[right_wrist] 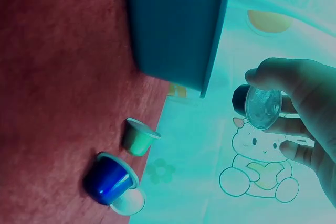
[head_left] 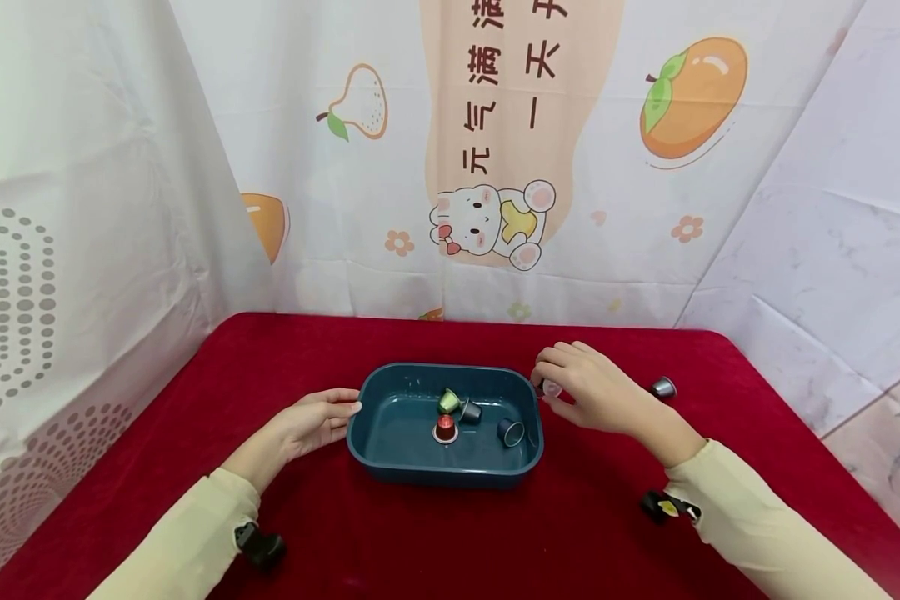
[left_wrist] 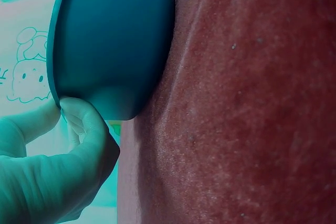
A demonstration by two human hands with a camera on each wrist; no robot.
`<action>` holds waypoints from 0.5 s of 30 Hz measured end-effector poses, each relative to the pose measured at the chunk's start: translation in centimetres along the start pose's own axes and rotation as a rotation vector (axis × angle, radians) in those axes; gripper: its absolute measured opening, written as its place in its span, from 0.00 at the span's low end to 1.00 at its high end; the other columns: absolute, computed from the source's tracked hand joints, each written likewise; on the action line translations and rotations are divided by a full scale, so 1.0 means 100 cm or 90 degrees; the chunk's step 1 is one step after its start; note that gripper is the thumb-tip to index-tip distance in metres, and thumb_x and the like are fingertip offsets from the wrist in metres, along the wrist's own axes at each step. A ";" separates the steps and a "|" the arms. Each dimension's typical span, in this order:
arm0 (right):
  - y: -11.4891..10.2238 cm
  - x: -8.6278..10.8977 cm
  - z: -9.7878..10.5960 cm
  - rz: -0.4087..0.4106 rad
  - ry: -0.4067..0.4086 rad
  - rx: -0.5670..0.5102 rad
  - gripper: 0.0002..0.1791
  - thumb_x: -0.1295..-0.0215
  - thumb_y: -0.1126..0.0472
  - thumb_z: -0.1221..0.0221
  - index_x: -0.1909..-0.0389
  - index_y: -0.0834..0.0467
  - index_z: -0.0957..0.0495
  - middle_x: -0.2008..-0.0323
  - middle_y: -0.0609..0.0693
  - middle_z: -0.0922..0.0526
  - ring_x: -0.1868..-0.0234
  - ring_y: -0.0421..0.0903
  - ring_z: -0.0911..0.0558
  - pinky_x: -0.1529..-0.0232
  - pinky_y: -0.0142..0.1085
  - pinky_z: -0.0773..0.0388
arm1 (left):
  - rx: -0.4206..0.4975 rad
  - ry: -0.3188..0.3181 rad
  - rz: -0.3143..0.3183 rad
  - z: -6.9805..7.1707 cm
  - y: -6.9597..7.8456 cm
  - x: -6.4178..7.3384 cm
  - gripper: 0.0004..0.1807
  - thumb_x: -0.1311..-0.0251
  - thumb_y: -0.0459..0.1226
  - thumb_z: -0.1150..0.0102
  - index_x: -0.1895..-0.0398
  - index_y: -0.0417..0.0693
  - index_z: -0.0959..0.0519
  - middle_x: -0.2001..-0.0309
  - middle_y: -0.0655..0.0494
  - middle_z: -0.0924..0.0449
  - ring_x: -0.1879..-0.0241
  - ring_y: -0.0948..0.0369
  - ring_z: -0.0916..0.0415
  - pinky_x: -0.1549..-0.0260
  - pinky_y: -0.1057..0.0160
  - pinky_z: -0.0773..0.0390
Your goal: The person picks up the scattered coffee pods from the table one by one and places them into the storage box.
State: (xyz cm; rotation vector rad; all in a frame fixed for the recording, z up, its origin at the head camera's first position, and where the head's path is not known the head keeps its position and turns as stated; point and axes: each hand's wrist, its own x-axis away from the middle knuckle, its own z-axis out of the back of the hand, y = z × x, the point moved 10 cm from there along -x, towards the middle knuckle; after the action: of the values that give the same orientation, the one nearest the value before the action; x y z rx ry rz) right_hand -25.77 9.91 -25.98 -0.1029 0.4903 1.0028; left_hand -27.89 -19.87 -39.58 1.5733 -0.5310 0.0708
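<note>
A teal rectangular box stands on the table with several coffee capsules lying inside, among them a green one, a red one and a dark blue one. My left hand pinches the box's left rim between thumb and fingers. Beside the right end, my right hand holds a dark coffee capsule by its edge, with its pale lid showing in the right wrist view. That capsule is mostly hidden by the fingers in the head view.
A grey capsule lies right of my right hand. The right wrist view shows a blue capsule and a green capsule on the red tablecloth. A printed curtain hangs behind the table.
</note>
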 end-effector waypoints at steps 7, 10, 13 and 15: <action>-0.007 -0.012 -0.001 0.012 -0.007 -0.014 0.19 0.62 0.60 0.25 0.65 0.52 0.20 0.63 0.45 0.20 0.62 0.40 0.26 0.59 0.34 0.26 | -0.005 -0.002 0.004 0.001 0.000 0.000 0.33 0.32 0.36 0.48 0.31 0.30 0.49 0.57 0.60 0.24 0.60 0.69 0.23 0.57 0.72 0.21; -0.011 -0.017 -0.001 0.016 -0.010 -0.021 0.19 0.59 0.60 0.25 0.65 0.51 0.21 0.63 0.45 0.20 0.62 0.39 0.26 0.58 0.34 0.26 | -0.005 0.000 0.005 0.001 -0.001 0.000 0.34 0.32 0.36 0.48 0.31 0.30 0.49 0.57 0.60 0.25 0.60 0.69 0.23 0.57 0.72 0.21; -0.015 -0.023 0.000 0.022 -0.016 -0.024 0.17 0.57 0.59 0.26 0.65 0.51 0.20 0.63 0.44 0.19 0.62 0.39 0.26 0.59 0.33 0.25 | -0.007 0.002 0.006 0.001 -0.001 0.000 0.34 0.32 0.36 0.48 0.30 0.30 0.50 0.56 0.59 0.25 0.60 0.69 0.23 0.56 0.72 0.21; -0.016 -0.027 0.001 0.022 -0.022 -0.027 0.16 0.57 0.59 0.27 0.65 0.51 0.20 0.63 0.45 0.19 0.61 0.39 0.26 0.58 0.33 0.25 | -0.006 0.005 0.006 0.002 -0.001 0.000 0.34 0.32 0.36 0.48 0.30 0.30 0.50 0.57 0.59 0.25 0.60 0.68 0.23 0.57 0.72 0.21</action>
State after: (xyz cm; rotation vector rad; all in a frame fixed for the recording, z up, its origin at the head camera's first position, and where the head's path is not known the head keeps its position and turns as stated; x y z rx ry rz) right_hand -25.54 6.96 -24.90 -0.1148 0.4407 1.0468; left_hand -27.87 -20.04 -39.64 1.5603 -0.5316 0.0814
